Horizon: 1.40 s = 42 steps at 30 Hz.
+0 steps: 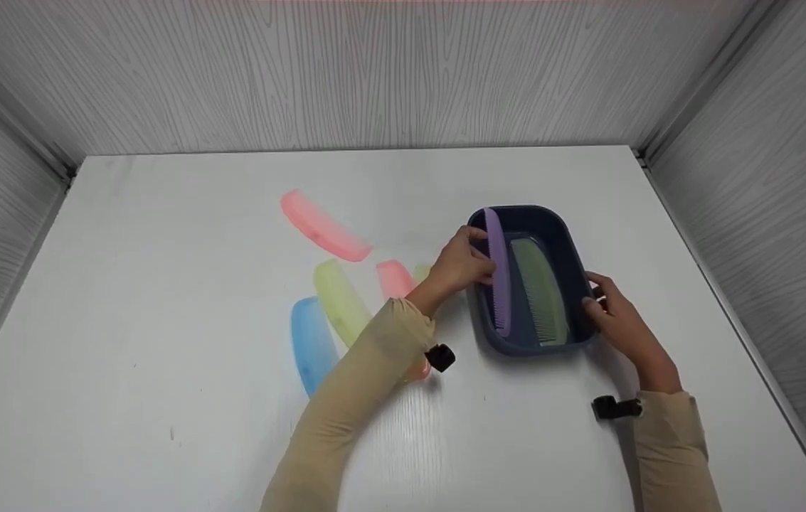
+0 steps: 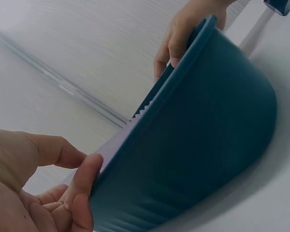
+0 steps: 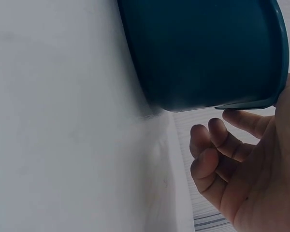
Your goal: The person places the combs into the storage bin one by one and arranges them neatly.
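Note:
My left hand [image 1: 461, 262] pinches a purple comb [image 1: 497, 274] by its back, over the left side of a dark blue plastic basin [image 1: 545, 350]. The comb stands on edge, its toothed end pointing toward me inside the basin. Beside it, a green comb [image 1: 540, 291] lies on the basin floor. At the basin's right rim, my right hand [image 1: 618, 320] grips the edge between thumb and forefinger; its other fingers curl outside the wall in the right wrist view. The left wrist view shows the basin wall [image 2: 198, 121] with the purple comb's teeth just above the rim.
Left of the basin lie a pink comb [image 1: 324, 226], a yellow-green comb [image 1: 344, 302] and a blue comb [image 1: 314, 345]. Another pink comb [image 1: 394, 279] and a pale green piece [image 1: 422, 272] are partly hidden by my left arm. Grey panels [image 1: 374, 78] enclose the white table [image 1: 161, 284].

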Each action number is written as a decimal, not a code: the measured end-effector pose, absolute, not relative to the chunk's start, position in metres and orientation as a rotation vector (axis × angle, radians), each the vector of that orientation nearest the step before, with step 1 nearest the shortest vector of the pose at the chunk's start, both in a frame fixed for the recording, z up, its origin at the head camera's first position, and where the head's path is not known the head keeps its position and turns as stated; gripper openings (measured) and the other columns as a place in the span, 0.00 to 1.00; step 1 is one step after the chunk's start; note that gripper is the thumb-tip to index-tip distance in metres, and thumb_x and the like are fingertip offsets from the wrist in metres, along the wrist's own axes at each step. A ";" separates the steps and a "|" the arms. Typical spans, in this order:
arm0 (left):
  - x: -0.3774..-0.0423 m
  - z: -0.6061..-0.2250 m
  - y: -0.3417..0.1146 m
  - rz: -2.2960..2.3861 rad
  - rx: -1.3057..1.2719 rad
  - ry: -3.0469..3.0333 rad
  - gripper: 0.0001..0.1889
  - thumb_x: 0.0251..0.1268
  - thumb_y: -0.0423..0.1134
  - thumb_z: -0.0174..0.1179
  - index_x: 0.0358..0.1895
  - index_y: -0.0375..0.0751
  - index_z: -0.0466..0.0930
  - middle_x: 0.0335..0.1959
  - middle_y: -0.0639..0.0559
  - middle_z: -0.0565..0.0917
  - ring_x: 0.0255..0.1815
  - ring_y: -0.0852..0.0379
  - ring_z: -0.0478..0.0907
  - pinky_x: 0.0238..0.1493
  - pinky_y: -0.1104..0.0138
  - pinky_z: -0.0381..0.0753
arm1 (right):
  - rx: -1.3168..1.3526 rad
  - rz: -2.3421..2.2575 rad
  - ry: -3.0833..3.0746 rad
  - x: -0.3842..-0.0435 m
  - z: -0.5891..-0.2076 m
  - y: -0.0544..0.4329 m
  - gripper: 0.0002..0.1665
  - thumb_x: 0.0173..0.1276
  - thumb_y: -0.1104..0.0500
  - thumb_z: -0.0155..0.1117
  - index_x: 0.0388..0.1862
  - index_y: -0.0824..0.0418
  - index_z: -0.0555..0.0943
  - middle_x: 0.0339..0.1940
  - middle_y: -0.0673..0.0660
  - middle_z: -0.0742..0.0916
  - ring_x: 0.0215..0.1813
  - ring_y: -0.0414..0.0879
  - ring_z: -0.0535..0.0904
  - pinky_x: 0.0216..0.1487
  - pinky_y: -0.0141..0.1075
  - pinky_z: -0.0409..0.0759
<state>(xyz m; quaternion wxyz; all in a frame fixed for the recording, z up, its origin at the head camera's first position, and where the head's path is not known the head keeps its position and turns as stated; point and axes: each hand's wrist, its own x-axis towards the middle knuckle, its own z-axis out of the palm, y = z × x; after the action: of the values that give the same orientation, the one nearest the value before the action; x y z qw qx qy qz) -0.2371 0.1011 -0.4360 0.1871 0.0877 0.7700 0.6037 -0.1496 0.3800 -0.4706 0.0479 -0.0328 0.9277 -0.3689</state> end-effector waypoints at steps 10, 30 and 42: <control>-0.234 -0.437 0.108 1.343 0.211 2.525 0.31 0.56 0.36 0.62 0.64 0.51 0.64 0.30 0.56 0.82 0.25 0.62 0.76 0.27 0.70 0.69 | -0.077 -1.099 2.825 -0.152 -0.470 0.381 0.30 0.77 0.61 0.42 0.74 0.68 0.54 0.51 0.68 0.73 0.35 0.38 0.68 0.34 0.30 0.70; -0.233 -0.439 0.096 1.463 0.355 2.405 0.28 0.57 0.35 0.62 0.62 0.47 0.68 0.33 0.58 0.77 0.25 0.63 0.75 0.29 0.71 0.70 | -0.087 -1.114 2.829 -0.149 -0.467 0.378 0.30 0.77 0.58 0.44 0.74 0.65 0.55 0.52 0.66 0.74 0.39 0.41 0.69 0.37 0.30 0.70; -0.234 -0.434 0.079 1.623 0.546 2.244 0.23 0.60 0.34 0.59 0.60 0.40 0.69 0.38 0.48 0.81 0.29 0.60 0.77 0.34 0.71 0.75 | -0.103 -1.134 2.838 -0.150 -0.471 0.381 0.30 0.77 0.59 0.44 0.74 0.64 0.56 0.51 0.65 0.75 0.39 0.39 0.69 0.36 0.30 0.71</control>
<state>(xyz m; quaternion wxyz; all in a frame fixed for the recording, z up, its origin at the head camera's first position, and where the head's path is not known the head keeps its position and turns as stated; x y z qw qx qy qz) -0.2340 0.0786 -0.4342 0.1590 0.1910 0.7849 0.5676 -0.1500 0.3806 -0.4713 0.0419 -0.0337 0.9273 -0.3704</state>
